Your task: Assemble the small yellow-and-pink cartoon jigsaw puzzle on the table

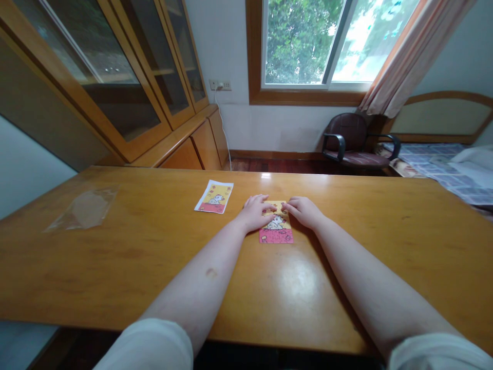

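Note:
A jigsaw puzzle (276, 236) with a white cartoon animal on yellow and pink lies flat on the wooden table (154, 257). My left hand (254, 213) rests over its left side, fingers spread across the picture and holding nothing visible. At the upper right edge of the puzzle, my right hand (304, 211) touches it with its fingertips. Its fingers are loosely bent and apart, with no piece visible in them. To the left of my left hand lies a card (214, 197) with a white border, showing a similar animal on yellow and pink.
A clear plastic bag (87, 208) lies flat at the table's left. Beyond the table stand a glass-door cabinet (154, 67), a dark office chair (352, 139) and a bed (442, 162). A window (304, 46) with a pink curtain (414, 61) is in the far wall.

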Tool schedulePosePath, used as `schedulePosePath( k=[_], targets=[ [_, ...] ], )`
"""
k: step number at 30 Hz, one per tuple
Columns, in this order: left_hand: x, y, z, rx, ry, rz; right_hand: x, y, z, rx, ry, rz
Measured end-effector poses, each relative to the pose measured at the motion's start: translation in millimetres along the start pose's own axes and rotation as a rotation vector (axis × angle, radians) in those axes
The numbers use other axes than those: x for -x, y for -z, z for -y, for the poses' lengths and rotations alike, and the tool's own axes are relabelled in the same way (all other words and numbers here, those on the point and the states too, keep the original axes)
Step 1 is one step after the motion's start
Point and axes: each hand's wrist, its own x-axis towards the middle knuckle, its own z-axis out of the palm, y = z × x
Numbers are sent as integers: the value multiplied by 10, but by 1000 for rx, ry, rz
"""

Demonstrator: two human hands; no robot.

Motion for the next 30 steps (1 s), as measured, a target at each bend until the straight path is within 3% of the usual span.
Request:
schedulePosePath(
  k=[26, 30],
  targets=[
    [-8, -36, 23, -6, 12, 8, 7, 0, 60, 37, -31, -1],
    [-16, -47, 40, -6, 9, -7, -6, 26, 41, 107, -103, -74]
  ],
)
